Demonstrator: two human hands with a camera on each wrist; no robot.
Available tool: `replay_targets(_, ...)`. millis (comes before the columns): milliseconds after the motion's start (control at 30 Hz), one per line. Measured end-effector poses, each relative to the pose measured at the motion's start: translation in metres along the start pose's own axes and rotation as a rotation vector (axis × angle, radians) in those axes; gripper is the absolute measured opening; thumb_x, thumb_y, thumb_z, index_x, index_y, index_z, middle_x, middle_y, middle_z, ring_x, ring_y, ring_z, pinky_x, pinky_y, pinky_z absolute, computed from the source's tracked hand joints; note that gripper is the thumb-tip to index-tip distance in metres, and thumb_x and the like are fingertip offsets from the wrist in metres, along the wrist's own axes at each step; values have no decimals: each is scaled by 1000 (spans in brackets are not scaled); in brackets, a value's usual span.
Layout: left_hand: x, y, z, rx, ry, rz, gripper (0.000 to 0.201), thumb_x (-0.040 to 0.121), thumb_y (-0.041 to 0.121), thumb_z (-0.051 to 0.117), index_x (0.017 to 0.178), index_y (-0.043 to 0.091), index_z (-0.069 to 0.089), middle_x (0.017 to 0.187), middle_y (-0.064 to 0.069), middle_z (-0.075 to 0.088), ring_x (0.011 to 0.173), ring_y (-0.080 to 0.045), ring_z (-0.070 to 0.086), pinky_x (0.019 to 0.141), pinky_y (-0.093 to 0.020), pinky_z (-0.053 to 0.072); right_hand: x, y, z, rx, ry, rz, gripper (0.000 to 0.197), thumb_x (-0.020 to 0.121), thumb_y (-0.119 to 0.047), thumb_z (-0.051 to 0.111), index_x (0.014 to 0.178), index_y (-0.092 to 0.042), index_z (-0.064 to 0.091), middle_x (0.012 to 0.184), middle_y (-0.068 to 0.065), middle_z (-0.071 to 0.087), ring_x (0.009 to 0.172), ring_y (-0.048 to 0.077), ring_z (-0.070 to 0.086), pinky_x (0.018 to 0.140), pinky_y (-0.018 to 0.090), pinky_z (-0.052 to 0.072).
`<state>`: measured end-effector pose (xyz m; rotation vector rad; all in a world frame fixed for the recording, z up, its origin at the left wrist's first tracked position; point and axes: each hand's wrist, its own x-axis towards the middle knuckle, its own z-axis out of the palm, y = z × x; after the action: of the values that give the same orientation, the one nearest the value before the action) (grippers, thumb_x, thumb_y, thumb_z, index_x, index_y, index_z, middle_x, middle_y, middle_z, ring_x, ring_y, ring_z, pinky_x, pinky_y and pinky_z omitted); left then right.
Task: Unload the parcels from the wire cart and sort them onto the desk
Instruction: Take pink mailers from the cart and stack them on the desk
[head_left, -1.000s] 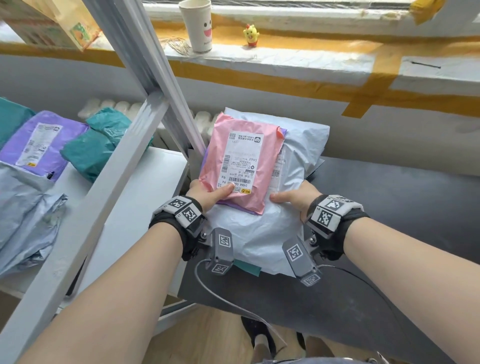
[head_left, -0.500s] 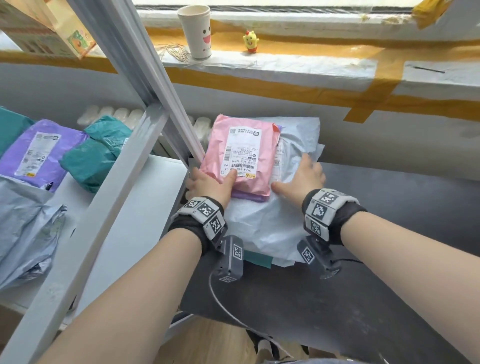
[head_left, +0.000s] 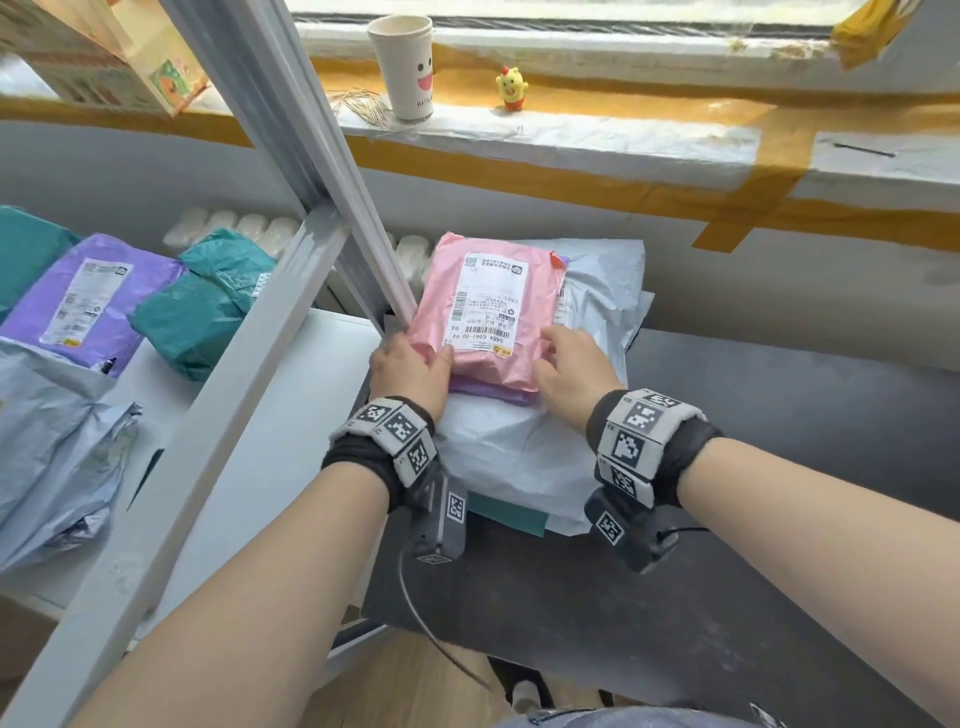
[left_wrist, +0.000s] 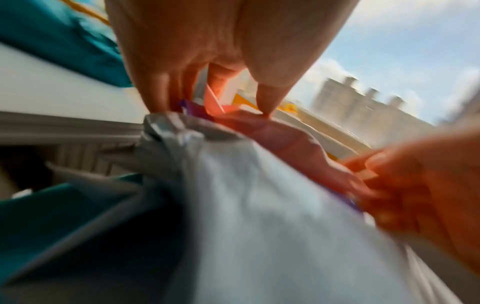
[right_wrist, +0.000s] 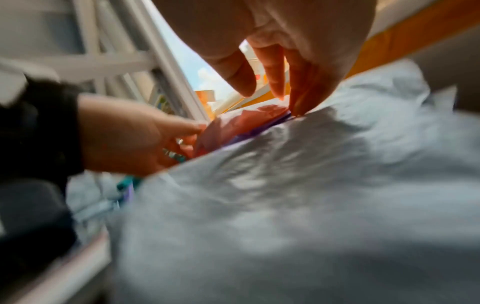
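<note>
Parcels lay stacked on the dark grey tabletop (head_left: 779, 467), and both hands were at the top of the pile. The left hand (head_left: 410, 371) had its fingers (left_wrist: 161, 90) curled down over the near left corner of the pink plastic mailer with a white shipping label (head_left: 491, 312), the thumb on top beside the label and the fingertips tucked at the edge. The right hand (head_left: 571, 374) met the mailer's near right corner in the same manner, its fingers (right_wrist: 275, 82) bent downward and pinching the pink edge where it overlapped the layer beneath. Both wrist views were blurred, so how far the fingertips reached under could not be told.

Directly under the pink mailer sat a thin purple plastic mailer (head_left: 491, 392), showing only as a strip along the near edge. Both rested on a large pale grey plastic mailer (head_left: 519, 457), crumpled and spreading toward the person. A teal parcel (head_left: 511, 514) peeked out from below its near edge.

A slanted grey metal frame post (head_left: 311, 171) stood just left of the stack. Beyond it, on a white shelf surface (head_left: 291, 415), lay a crumpled teal mailer (head_left: 208, 306), a labelled purple mailer (head_left: 83, 301) and a silver-grey mailer (head_left: 52, 441). On the windowsill behind stood a white paper cup with a smiling face (head_left: 402, 67) and a small yellow chick figurine (head_left: 511, 85).
</note>
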<state>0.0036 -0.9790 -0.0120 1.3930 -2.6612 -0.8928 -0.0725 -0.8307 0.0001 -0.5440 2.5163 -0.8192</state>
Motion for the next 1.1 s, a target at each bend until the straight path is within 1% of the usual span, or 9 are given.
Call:
replay_targets(67, 9, -4, -5, -62, -38, -41, 53, 88, 40, 58, 124, 2, 51, 126, -19, 56, 115, -35, 53, 95, -38, 42, 3, -6, 1, 162, -20, 119, 26, 92, -18, 46, 113, -5, 53, 111, 13, 59, 95, 26, 55, 78, 30, 43)
replay_targets(200, 8, -4, -13, -103, 2, 70, 38, 83, 31, 66, 116, 11, 63, 114, -9, 66, 106, -29, 60, 92, -32, 46, 3, -14, -3, 261, -66, 226, 38, 91, -23, 54, 122, -2, 52, 116, 13, 62, 101, 28, 61, 86, 37, 51)
replay_targets(333, -1, -3, -15, -215, 50, 147, 28, 83, 16, 67, 110, 9, 65, 109, -7, 68, 101, -23, 62, 86, -23, 42, -1, -14, -5, 378, -73, 291, 52, 84, -1, 62, 132, -3, 42, 122, 14, 57, 101, 24, 61, 82, 30, 53)
replay_targets(533, -21, -11, -17, -279, 60, 112, 27, 84, 10, 62, 110, 7, 58, 94, -6, 61, 97, -24, 60, 84, -27, 44, -19, -11, -2, 485, -104, 315, 58, 71, 15, 63, 124, -4, 49, 117, 15, 61, 108, 30, 60, 92, 42, 52)
replay_targets(633, -30, -20, -19, -277, 27, 20, 36, 86, 18, 59, 119, 8, 52, 118, -10, 59, 107, -26, 57, 86, -27, 42, -32, -7, -1, 458, -114, 278, 52, 69, 16, 62, 114, -9, 52, 103, 11, 60, 100, 28, 61, 83, 38, 55)
replay_targets(700, -36, -28, -22, -245, -7, 7, 44, 87, 24, 59, 126, 7, 50, 124, -10, 57, 107, -26, 56, 84, -27, 40, -43, -6, 2, 439, -128, 246, 50, 70, 15, 63, 110, -12, 50, 91, 5, 56, 90, 26, 60, 69, 32, 54)
replay_targets(833, -56, -44, -28, -230, -63, 88, 32, 87, 22, 59, 114, 6, 61, 109, -12, 66, 93, -25, 60, 75, -24, 38, -67, -5, 12, 399, -124, 228, 42, 71, 14, 63, 102, -12, 49, 81, 1, 51, 75, 17, 53, 53, 21, 42)
replay_targets(967, -88, -62, -36, -195, -60, 131, 24, 88, 18, 57, 108, 5, 61, 102, -11, 65, 96, -28, 60, 74, -24, 38, -89, -5, 27, 353, -115, 203, 42, 72, 15, 61, 104, -10, 51, 97, 7, 56, 91, 23, 56, 57, 24, 46)
replay_targets(1100, -126, -88, -37, -142, -90, 79, 20, 79, 23, 60, 94, 10, 58, 89, -6, 66, 84, -28, 63, 75, -39, 53, -110, -6, 36, 282, -87, 102, 48, 74, 10, 58, 112, -18, 51, 102, 7, 62, 96, 27, 62, 84, 43, 55)
